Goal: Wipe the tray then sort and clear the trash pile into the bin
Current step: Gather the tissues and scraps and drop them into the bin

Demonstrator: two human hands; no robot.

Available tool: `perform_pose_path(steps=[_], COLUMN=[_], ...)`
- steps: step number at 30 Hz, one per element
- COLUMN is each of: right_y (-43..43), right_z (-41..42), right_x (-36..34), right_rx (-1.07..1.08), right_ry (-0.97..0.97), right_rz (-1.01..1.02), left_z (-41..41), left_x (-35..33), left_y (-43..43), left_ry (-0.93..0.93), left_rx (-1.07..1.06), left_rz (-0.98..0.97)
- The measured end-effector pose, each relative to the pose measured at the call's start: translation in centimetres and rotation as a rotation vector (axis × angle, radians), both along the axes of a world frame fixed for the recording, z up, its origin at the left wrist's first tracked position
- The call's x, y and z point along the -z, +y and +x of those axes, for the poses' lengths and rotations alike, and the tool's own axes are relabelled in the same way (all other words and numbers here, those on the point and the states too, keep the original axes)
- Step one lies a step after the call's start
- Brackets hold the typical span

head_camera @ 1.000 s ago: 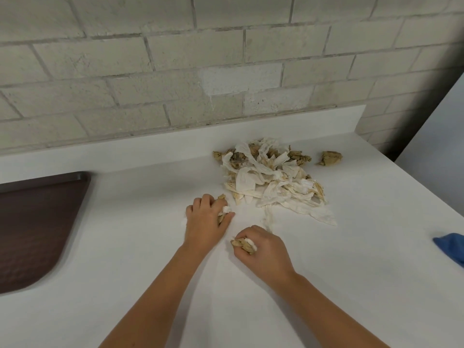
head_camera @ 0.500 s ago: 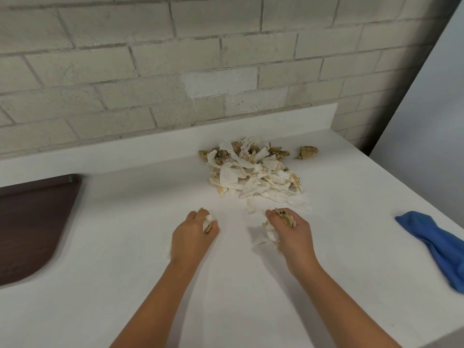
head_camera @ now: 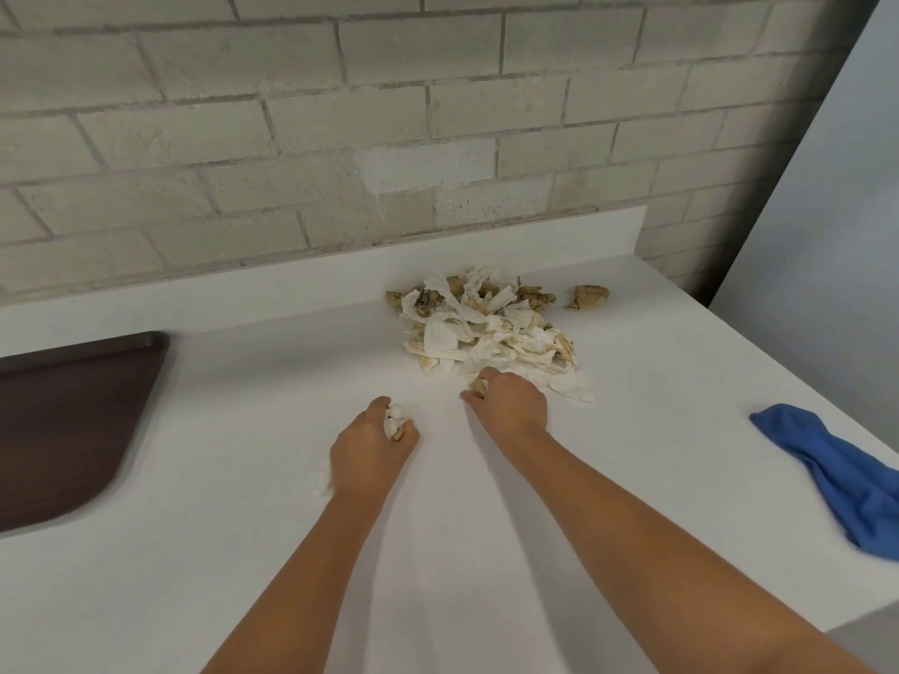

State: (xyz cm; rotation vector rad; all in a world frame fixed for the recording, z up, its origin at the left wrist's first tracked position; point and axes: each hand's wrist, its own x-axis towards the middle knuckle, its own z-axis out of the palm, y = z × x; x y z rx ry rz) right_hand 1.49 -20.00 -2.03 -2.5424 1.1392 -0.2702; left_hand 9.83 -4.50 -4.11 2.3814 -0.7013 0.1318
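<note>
A trash pile (head_camera: 486,333) of torn white and brown paper scraps lies on the white counter near the back wall. One brown crumpled scrap (head_camera: 589,297) sits apart to its right. My right hand (head_camera: 511,406) is at the pile's front edge, fingers curled round brown and white scraps. My left hand (head_camera: 372,449) rests on the counter left of it and grips a small wad of white and brown paper. A dark brown tray (head_camera: 73,420) lies at the left edge. No bin is in view.
A blue cloth (head_camera: 836,474) lies on the counter at the right edge. A brick wall (head_camera: 340,138) and low white backsplash close off the back. The counter's right side ends at a drop beside a pale panel.
My right hand moved forward and right to the pile's front edge, still holding scraps. The left hand stayed about where it was with its wad. The camera turned right, showing more blue cloth.
</note>
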Motion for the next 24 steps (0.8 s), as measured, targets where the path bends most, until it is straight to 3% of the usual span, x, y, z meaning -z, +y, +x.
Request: perform_pose_path(steps=[3, 8, 13, 24], right_y=[-0.2, -0.2, 0.1, -0.8], right_z=[-0.4, -2.0, -3.9, -7.6], right_x=[0.0, -1.3, -4.9, -8.2], right_rx=[-0.024, 0.062, 0.127, 0.188], right_ry=[-0.073, -0.532, -0.863, -1.061], right_rz=[0.026, 0.378, 0.656, 1.045], left_z=[0.0, 0.0, 0.5, -1.5], left_x=[0.1, 0.1, -0.3, -1.9], left_y=[0.1, 0.2, 0.3, 0.3], left_ry=[-0.016, -0.019, 0.066, 0.526], left_rx=[0.004, 0.026, 0.070, 0.077], left_rz=[-0.012, -0.018, 0.023, -0.361])
